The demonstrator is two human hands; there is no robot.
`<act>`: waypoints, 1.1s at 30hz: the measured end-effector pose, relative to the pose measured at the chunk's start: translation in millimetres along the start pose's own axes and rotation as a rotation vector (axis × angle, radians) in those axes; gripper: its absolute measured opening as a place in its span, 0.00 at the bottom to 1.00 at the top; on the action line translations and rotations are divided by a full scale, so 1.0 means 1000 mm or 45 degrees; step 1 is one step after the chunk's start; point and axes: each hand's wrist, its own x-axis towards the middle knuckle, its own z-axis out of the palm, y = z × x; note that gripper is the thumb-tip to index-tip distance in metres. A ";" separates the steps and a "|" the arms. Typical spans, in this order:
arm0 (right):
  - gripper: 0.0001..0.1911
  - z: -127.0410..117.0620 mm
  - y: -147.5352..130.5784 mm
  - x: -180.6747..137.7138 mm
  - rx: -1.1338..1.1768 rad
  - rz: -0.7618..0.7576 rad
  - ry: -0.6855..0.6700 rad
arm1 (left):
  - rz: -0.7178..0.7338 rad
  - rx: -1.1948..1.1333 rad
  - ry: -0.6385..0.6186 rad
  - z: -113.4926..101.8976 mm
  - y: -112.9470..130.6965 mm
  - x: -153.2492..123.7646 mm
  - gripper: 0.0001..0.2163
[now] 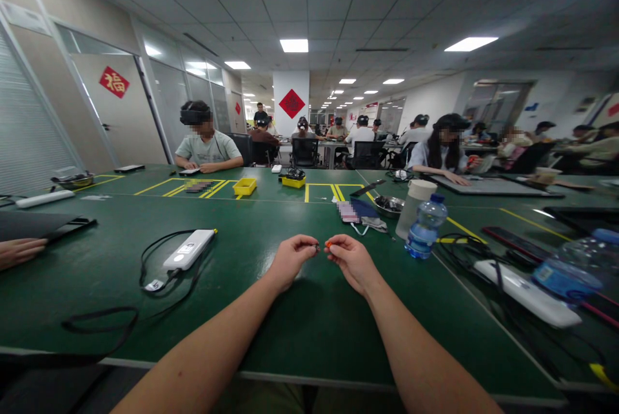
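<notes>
Both my forearms reach over a green table (271, 330). My left hand (293, 259) is closed in a pinch on a tiny dark part that I cannot name. My right hand (351, 259) is also pinched, holding a small orange piece (327, 244) between thumb and fingertip. The two hands nearly touch at the fingertips, just above the table's middle.
A white power bank (188, 249) with black cables lies to the left; a water bottle (426, 226) and white cup (414, 206) stand to the right. Another white device (527, 293) lies far right. A co-worker's hand (19, 251) rests at the left edge. Yellow trays (244, 186) and seated people sit farther back.
</notes>
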 end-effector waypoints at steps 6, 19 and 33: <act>0.10 0.002 -0.004 -0.003 0.073 0.044 -0.066 | -0.084 -0.387 -0.001 -0.001 0.000 0.000 0.12; 0.12 0.007 -0.001 -0.004 -0.139 -0.005 -0.075 | -0.131 -0.296 -0.054 0.002 -0.001 -0.002 0.12; 0.12 0.008 0.000 -0.005 -0.345 -0.053 -0.080 | -0.172 -0.119 -0.146 0.001 0.001 -0.003 0.16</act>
